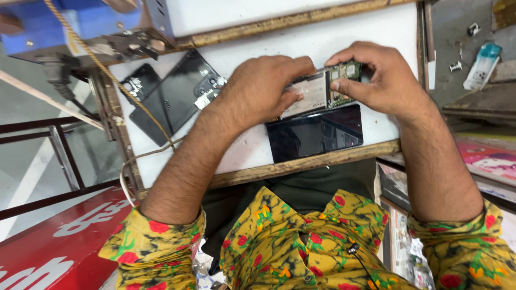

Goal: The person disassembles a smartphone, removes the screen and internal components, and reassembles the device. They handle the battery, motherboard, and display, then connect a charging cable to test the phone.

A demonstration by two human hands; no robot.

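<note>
Yellow shirt sleeves (pixel 161 244) printed with red flowers and green leaves fill the bottom of the view, and an earphone wire (pixel 359 259) hangs against the shirt front. Both bare forearms reach up from them onto a white counter (pixel 247 147) edged with a worn wooden strip (pixel 301 162).

Just past that strip lies a dark glass phone screen (pixel 314 133), flat on the counter, face up and glossy. Right behind it, touching or nearly touching its far edge, is an opened phone (pixel 318 91) with its back off, showing a pale metal shield and a green circuit board at its right end.

Closed over the opened phone's left end, the left hand (pixel 263 88) has its fingers curled down and its knuckles toward the camera; the thumb is hidden. The right hand (pixel 379 78) pinches the right end, thumb on the near side of the circuit board and fingers wrapped over the far edge. So both hands are clamped on the opened phone, holding it low over the counter.

Further left on the counter lie a black back cover (pixel 177 94) and a smaller black piece (pixel 141 81), well apart from the hands. A twisted rope (pixel 91 53) crosses in front of a blue box (pixel 64 24) at the top left. Off the counter, at the far right, a small bottle with a teal cap (pixel 482 65) lies on grey ground.
</note>
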